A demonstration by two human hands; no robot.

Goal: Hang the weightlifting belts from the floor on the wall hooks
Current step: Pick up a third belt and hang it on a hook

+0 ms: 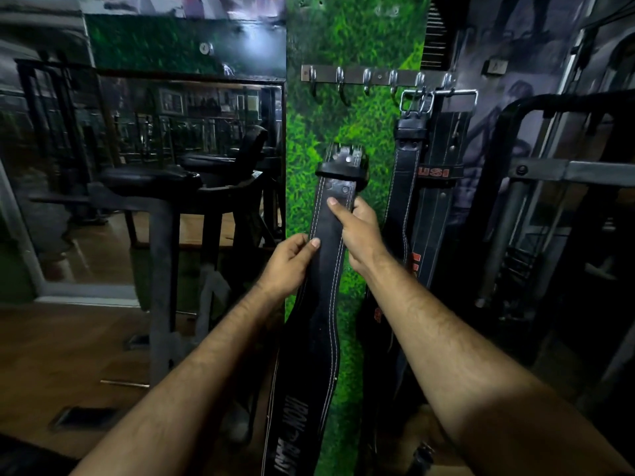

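- A black weightlifting belt (pixel 326 242) is held upright at centre frame, in front of a green grass-patterned wall panel (pixel 354 39).
- The left hand (pixel 292 261) has its grip clamped on the belt's left edge; the right hand (pixel 357 231) grips its right edge, slightly higher.
- The belt's buckle end (pixel 343 164) sits below the hook rack (pixel 374 77), apart from it.
- Two other belts (pixel 424 187) hang from the rack's right-hand hooks.

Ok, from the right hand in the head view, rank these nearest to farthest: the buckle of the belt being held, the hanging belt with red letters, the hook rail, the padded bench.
1. Buckle, just above the right hand.
2. Hanging belt with red letters, to its right.
3. Hook rail, high above on the green panel.
4. Padded bench, far off to the left.
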